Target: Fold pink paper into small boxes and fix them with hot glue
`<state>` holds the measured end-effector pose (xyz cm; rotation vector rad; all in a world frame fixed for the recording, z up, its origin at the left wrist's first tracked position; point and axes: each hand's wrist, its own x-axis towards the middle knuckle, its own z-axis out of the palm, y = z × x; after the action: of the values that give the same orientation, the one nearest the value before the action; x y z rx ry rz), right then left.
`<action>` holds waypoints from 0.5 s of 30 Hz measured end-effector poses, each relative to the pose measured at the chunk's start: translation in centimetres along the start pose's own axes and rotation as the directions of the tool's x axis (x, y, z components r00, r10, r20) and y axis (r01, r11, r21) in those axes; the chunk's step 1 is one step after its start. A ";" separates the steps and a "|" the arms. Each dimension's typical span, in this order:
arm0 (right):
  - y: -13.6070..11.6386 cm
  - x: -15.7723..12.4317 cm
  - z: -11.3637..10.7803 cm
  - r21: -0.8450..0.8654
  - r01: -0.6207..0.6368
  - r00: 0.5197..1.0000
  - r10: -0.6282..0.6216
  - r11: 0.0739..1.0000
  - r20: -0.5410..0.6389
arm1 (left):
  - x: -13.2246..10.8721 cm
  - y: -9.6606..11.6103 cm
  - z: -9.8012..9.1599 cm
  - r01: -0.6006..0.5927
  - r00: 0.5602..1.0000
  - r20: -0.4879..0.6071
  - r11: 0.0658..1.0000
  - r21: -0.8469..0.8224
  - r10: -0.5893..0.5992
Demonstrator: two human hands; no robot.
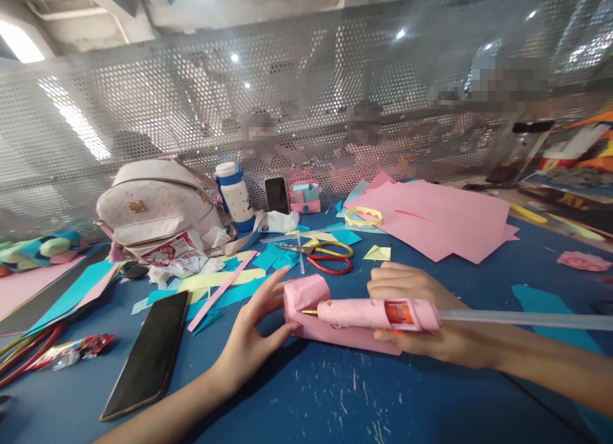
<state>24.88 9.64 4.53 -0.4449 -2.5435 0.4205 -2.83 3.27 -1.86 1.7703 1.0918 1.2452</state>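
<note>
A pink glue gun lies in the grip of my right hand, its brass nozzle pointing left. A long translucent glue stick sticks out of its back end. The nozzle tip meets a folded piece of pink paper or sits just in front of it. My left hand holds that paper at its left side, thumb in front and fingers behind. A flat pink strip of the paper runs right, under the glue gun. Scissors with yellow and red handles lie beyond my hands, blades pointing left.
A black phone lies at left, near a candy wrapper. Behind stand a pale backpack, a white and blue bottle and another phone. Pink sheets lie at back right. A perforated metal screen closes the back.
</note>
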 end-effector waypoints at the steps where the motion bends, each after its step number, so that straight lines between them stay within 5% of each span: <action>1: 0.0 0.0 0.0 0.003 0.000 1.000 0.000 1.000 -0.002 | -0.1 0.0 0.0 -0.028 1.000 0.006 0.999 0.023 0.028; 15: 0.0 0.0 0.3 0.004 0.020 0.999 -0.019 1.000 -0.031 | -0.1 -0.1 0.0 -0.227 0.974 0.032 0.958 0.174 0.225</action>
<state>24.74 9.60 4.28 -0.4217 -2.5144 0.4082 -2.90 3.28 -2.00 2.0822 1.0421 1.3023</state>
